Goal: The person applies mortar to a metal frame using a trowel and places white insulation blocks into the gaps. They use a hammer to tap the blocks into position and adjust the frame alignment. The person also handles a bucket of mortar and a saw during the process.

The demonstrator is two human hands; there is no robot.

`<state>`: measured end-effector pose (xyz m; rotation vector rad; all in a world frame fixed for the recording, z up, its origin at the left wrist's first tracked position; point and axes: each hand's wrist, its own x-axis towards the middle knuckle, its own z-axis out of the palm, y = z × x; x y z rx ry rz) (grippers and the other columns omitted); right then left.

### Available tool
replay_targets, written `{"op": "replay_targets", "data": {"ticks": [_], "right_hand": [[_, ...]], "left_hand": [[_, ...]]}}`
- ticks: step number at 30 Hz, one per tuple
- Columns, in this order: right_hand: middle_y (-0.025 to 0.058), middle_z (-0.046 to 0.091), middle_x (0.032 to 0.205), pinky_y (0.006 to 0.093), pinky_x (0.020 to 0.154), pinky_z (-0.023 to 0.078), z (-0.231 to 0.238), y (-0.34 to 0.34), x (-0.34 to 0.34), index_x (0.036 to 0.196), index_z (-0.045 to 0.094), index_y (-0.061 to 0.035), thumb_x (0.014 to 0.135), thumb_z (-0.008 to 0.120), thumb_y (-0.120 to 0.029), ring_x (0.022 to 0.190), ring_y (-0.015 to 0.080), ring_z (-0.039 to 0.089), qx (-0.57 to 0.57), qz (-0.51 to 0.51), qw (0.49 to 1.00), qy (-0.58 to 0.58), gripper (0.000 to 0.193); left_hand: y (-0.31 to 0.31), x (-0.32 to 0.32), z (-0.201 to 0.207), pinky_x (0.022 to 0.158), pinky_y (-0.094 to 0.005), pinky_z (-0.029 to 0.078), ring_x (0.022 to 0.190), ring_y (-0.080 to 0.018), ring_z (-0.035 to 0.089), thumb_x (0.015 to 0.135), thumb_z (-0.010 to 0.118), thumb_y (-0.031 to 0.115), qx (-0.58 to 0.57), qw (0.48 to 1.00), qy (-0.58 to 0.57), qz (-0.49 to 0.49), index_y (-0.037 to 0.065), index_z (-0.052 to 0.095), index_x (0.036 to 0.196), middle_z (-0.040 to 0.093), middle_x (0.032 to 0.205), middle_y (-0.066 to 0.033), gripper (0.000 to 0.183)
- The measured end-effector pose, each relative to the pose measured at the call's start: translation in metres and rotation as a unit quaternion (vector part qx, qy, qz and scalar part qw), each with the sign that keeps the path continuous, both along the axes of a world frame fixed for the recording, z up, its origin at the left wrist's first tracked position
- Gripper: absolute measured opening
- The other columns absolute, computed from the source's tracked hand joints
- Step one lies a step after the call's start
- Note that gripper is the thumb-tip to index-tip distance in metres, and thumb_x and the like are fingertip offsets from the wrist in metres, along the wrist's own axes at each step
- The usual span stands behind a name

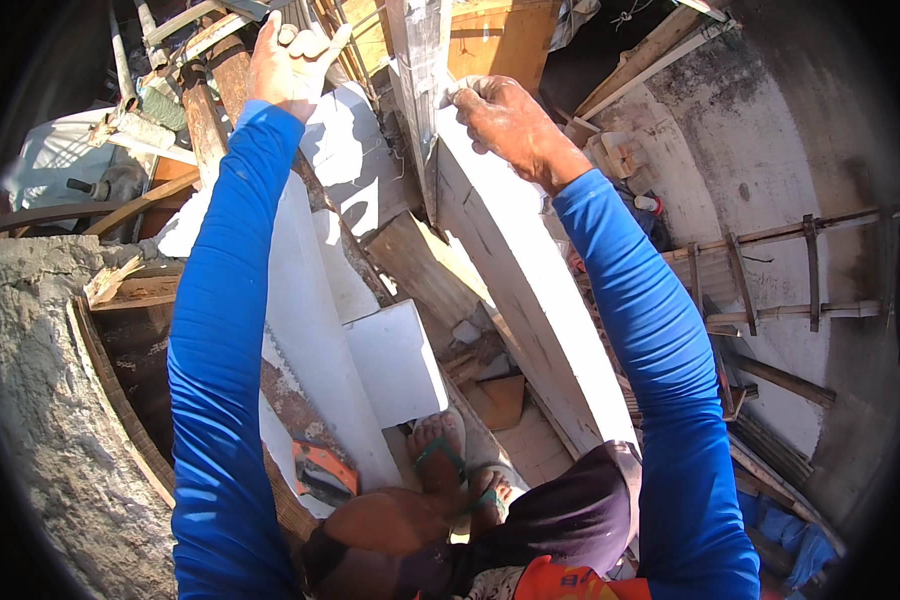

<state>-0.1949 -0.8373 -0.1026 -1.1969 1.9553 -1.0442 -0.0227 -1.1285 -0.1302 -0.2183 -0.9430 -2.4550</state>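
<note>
My left hand (295,68) is raised at the top left, above long timbers. Its thumb sticks out to the side, some fingers are bent, and nothing shows in it. Curled fingers close my right hand (510,128) beside an upright post (419,85) wrapped in clear plastic; whatever they pinch is hidden. Just under that hand runs the bright top of a long white board (530,290), set on edge and slanting down toward my knee. An orange and black handle (326,472), like a handsaw's, lies by my leg.
White panels (398,362) and an old plank (425,268) lie between my feet and the post. A rough concrete wall (40,400) stands at the left. Rusty beams (203,120) lean at the back left. On the right, a wooden ladder-like frame (770,245) lies before a stained wall.
</note>
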Motion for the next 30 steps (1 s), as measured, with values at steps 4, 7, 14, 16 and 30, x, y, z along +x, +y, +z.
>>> {"op": "replay_targets", "data": {"ticks": [4,7,14,16,30], "right_hand": [[0.0064,0.055,0.069,0.0315,0.06,0.048,-0.019,0.021,-0.018,0.098,0.066,0.0081,0.098,0.048,-0.035,0.061,0.0139,0.054,-0.005,-0.033,0.999,0.031,0.047],[0.0236,0.061,0.078,0.0421,0.072,0.051,-0.004,0.026,-0.015,0.097,0.065,0.0116,0.097,0.048,-0.036,0.074,0.033,0.062,-0.003,-0.041,0.997,0.062,0.05],[0.0359,0.066,0.1,0.05,0.091,0.052,-0.004,0.018,-0.01,0.094,0.068,0.0143,0.095,0.049,-0.034,0.099,0.0498,0.064,-0.009,-0.059,0.99,0.129,0.051],[0.0373,0.065,0.095,0.0497,0.09,0.051,-0.009,0.017,-0.01,0.097,0.066,0.0146,0.097,0.048,-0.033,0.092,0.0486,0.064,-0.014,-0.053,0.989,0.134,0.051],[0.0357,0.064,0.088,0.0541,0.083,0.051,0.0,0.061,0.013,0.093,0.066,0.0093,0.096,0.053,-0.027,0.089,0.0521,0.063,-0.029,-0.007,0.993,0.116,0.039]], "left_hand": [[0.043,-0.04,0.018,0.085,-0.0443,0.054,0.088,-0.0336,0.068,0.093,0.069,0.047,-0.683,0.572,-0.331,0.311,0.003,0.062,0.114,0.069,0.101,-0.0164,0.049],[0.05,-0.046,0.038,0.09,-0.0465,0.052,0.098,-0.0403,0.066,0.093,0.068,0.043,-0.803,0.439,-0.357,0.188,0.0,0.068,0.107,0.068,0.109,-0.0231,0.045],[0.054,-0.057,0.033,0.085,-0.0507,0.051,0.097,-0.0467,0.064,0.09,0.067,0.037,-0.816,0.335,-0.417,0.219,0.002,0.07,0.112,0.07,0.1,-0.0259,0.041],[0.07,-0.057,0.025,0.087,-0.0508,0.052,0.096,-0.0455,0.067,0.09,0.065,0.038,-0.781,0.379,-0.421,0.264,0.001,0.07,0.108,0.071,0.099,-0.026,0.042],[0.092,-0.027,0.015,0.091,-0.0444,0.051,0.11,-0.0433,0.064,0.091,0.068,0.045,-0.769,0.463,-0.353,0.264,-0.001,0.059,0.129,0.067,0.115,-0.028,0.06]]}}
